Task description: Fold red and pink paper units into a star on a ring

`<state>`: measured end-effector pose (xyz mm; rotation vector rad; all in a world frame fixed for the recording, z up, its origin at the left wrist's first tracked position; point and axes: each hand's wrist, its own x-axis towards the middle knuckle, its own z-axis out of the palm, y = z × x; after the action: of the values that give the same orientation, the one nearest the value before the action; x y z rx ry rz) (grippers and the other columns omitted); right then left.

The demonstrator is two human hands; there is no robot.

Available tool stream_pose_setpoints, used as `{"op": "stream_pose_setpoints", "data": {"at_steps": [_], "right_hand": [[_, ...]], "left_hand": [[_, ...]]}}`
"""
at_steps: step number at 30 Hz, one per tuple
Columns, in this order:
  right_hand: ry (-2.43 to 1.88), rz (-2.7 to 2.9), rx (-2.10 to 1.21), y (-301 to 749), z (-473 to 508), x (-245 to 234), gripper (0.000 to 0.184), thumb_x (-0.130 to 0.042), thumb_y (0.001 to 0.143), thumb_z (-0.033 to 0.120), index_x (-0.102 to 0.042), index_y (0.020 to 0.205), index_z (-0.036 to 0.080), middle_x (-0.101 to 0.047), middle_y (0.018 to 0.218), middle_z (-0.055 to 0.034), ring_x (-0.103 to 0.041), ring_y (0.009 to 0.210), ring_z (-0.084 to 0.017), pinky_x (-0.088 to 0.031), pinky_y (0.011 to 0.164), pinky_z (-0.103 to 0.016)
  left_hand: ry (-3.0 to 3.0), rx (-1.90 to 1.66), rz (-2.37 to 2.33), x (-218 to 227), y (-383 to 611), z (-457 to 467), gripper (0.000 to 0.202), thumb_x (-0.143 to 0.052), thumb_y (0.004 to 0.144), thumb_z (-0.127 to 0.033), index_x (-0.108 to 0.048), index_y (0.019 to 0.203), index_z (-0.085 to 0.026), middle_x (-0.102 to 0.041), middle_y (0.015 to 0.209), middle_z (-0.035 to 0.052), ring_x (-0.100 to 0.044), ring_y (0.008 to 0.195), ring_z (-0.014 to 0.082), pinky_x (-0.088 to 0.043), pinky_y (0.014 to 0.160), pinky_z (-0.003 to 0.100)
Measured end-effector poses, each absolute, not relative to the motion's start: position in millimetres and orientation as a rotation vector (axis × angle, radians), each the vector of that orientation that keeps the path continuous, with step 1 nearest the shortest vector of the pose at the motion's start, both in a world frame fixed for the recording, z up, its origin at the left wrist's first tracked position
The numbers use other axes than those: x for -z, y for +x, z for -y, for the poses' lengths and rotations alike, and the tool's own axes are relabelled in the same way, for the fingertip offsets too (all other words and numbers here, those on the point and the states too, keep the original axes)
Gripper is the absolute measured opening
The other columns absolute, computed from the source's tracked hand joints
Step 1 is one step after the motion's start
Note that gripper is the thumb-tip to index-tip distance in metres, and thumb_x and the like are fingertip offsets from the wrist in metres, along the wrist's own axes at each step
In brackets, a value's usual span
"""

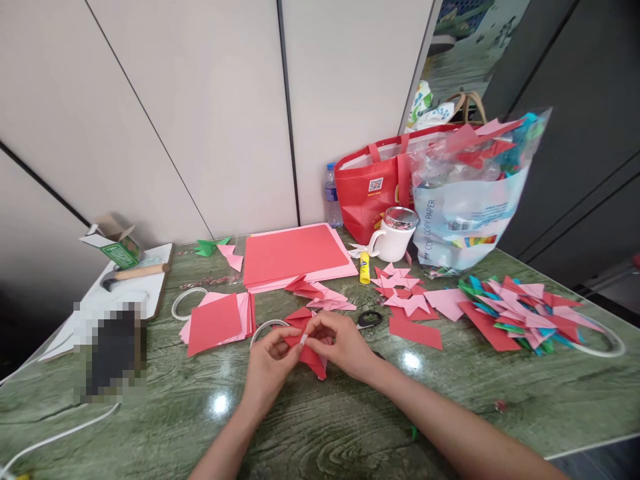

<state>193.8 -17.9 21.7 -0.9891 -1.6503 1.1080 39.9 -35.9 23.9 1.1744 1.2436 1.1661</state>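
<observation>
A folded red paper piece (314, 360) is between my hands, just above the table's front middle. My left hand (273, 357) pinches its left side with thumb and forefinger. From the right, my right hand (345, 343) closes its fingertips on the same piece. A small white strip (303, 339) shows between the two thumbs; whether it is stuck to the paper I cannot tell. Right behind lie folded red and pink pieces (323, 293), and a roll of white tape (265, 328) is partly hidden by my left hand. Black-handled scissors (370, 319) lie beyond my right hand.
Red and pink sheets (297, 253) lie at the back, with cut paper squares (217, 323) left. A yellow glue stick (365, 268) stands near a white mug (395, 237). Folded coloured pieces (525, 310) are heaped right, before a plastic bag (460, 220). A hammer (135, 272) lies left.
</observation>
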Motion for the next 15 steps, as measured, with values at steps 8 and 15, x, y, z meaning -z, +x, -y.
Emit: {"op": "stream_pose_setpoints", "data": {"at_steps": [8, 15], "right_hand": [[-0.952, 1.8, -0.847, 192.5, 18.5, -17.5, 0.013, -0.06, 0.072, 0.006, -0.065, 0.071, 0.018, -0.06, 0.076, -0.002, -0.054, 0.065, -0.012, -0.042, 0.057, -0.021], [-0.992, 1.856, -0.763, 194.2, 17.4, -11.8, 0.01, -0.066, 0.07, 0.008, -0.065, 0.067, 0.017, -0.06, 0.079, -0.003, -0.056, 0.066, -0.013, -0.044, 0.057, -0.023]], "left_hand": [[1.228, -1.12, -1.287, -26.6, 38.2, 36.4, 0.018, -0.065, 0.067, -0.028, -0.067, 0.08, -0.015, -0.07, 0.077, 0.0039, -0.064, 0.068, 0.015, -0.05, 0.063, 0.024], [1.331, -1.037, -1.283, -25.0, 38.2, 36.9, 0.023, -0.059, 0.071, -0.028, -0.067, 0.088, -0.015, -0.069, 0.079, 0.0044, -0.062, 0.067, 0.0158, -0.05, 0.062, 0.026]]}}
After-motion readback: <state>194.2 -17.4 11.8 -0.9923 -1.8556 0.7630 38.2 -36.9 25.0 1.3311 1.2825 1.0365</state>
